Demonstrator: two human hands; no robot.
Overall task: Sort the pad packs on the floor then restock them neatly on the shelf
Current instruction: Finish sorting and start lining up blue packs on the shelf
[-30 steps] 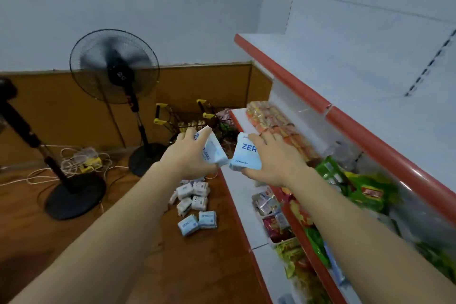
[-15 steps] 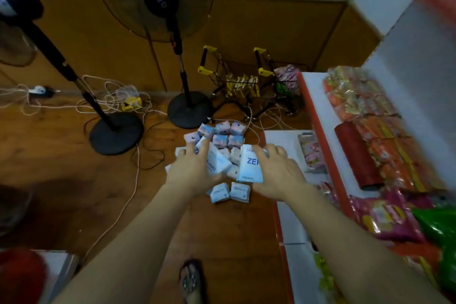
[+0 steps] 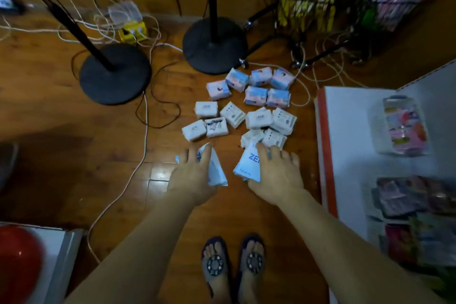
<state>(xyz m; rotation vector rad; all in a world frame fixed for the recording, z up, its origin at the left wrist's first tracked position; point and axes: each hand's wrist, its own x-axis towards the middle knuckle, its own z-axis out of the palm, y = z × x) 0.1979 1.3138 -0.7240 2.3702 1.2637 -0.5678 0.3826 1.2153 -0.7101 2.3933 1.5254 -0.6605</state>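
Nearest, two sandalled feet (image 3: 232,266) on the wood floor (image 3: 61,155). Just beyond the feet, left hand (image 3: 191,177) curled round a white-and-blue pad pack (image 3: 216,170), right hand (image 3: 275,175) gripping a second white-and-blue pack (image 3: 249,163) printed "ZE…", rest of the lettering covered by fingers. Both packs held low over the floor, just short of the pile.

Beyond the hands, pad packs already laid in rough groups: white packs (image 3: 234,116) nearest the hands, pink-and-blue packs (image 3: 256,84) behind those, next to the fan base (image 3: 214,44). Sorting looks well advanced, judging from the grouping; the two blue packs not yet set down.

Right of the pile, the white shelf (image 3: 345,131) with red edge, mostly bare near the pile; no pad packs placed there as far as visible, so restocking apparently all left to do.

Farthest, wire baskets (image 3: 345,7) blurred, contents unreadable. Shelf goods at right smeared, cut off by the frame. Fan heads out of view.
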